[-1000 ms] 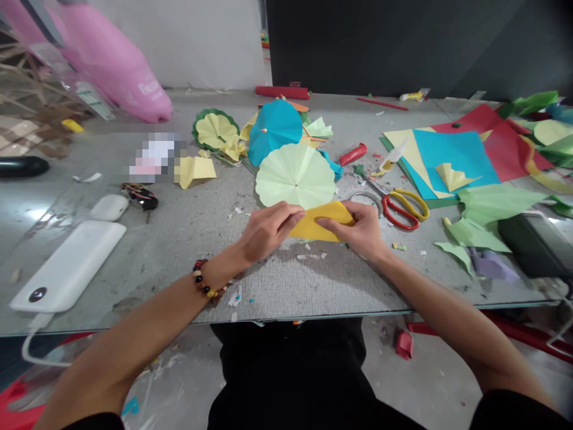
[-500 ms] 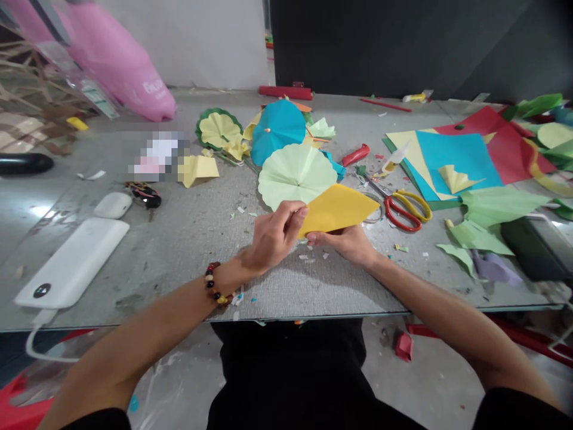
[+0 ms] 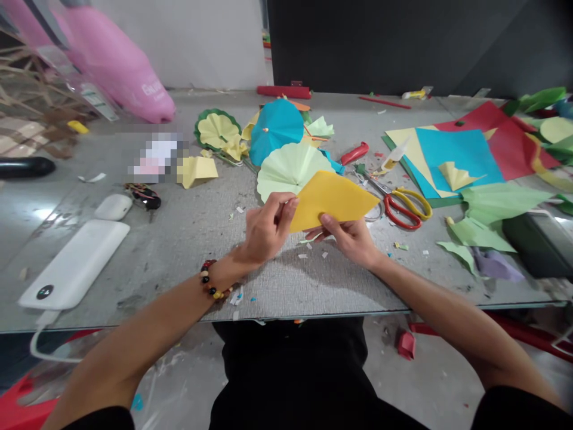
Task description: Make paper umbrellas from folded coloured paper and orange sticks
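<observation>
A sheet of yellow paper [image 3: 338,197] is held up above the table between both hands. My left hand [image 3: 271,230] pinches its left edge between thumb and fingers. My right hand [image 3: 351,239] grips the lower edge, thumb on the front face and fingers behind, partly hidden by the sheet. Just beyond lies a pale green scalloped paper disc [image 3: 290,167], partly covered by the sheet. Behind it a blue pleated paper cone [image 3: 277,131] stands on the table. Scissors [image 3: 407,206] with one red and one yellow handle lie to the right of my right hand.
Coloured paper sheets [image 3: 461,155] and green scraps [image 3: 496,203] lie at right, by a dark box [image 3: 537,245]. At left are a white power bank [image 3: 76,263], a white case [image 3: 114,206] and keys [image 3: 145,197]. A pink bottle [image 3: 120,65] stands at the back left.
The yellow paper has tilted up and shows more of its face. My right thumb has moved up onto its front. My left hand has shifted slightly left and up.
</observation>
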A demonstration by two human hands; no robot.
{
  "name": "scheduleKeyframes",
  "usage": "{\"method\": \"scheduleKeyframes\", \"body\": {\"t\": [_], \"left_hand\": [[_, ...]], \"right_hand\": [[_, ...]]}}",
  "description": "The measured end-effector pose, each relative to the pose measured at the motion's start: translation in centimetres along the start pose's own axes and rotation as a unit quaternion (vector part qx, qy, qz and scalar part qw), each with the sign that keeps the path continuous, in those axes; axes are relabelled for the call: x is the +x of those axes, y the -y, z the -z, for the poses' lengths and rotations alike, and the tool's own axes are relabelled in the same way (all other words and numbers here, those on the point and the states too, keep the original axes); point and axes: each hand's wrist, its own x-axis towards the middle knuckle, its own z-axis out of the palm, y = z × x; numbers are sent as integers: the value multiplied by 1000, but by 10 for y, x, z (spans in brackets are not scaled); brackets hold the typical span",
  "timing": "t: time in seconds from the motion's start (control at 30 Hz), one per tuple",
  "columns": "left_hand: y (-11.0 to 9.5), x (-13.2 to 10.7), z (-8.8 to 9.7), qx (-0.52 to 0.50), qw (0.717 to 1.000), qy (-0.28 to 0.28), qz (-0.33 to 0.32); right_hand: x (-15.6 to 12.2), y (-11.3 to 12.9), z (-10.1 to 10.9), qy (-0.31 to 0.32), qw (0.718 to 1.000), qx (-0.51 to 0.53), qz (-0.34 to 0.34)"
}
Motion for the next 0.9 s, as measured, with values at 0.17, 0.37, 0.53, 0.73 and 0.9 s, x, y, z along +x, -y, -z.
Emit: {"method": "scheduleKeyframes", "body": {"t": [0.17, 0.37, 0.53, 0.73, 0.9], "left_hand": [[0, 1, 1, -20, 999, 15, 32], [-4, -3, -4, -24, 997, 19, 78], [-6, -5, -6, -21, 996, 53, 69], [-2, -6, -6, -22, 995, 55, 76], [-1, -5, -5, -13, 994, 72, 83]], "right_hand": [[-1, 1, 0, -4, 1000, -28, -14], [3, -5, -5, 3, 1000, -17, -8], [1, -10, -8, 28, 998, -48, -11], [2, -7, -4, 28, 997, -72, -30], [6, -13, -4, 19, 998, -41, -51]]}}
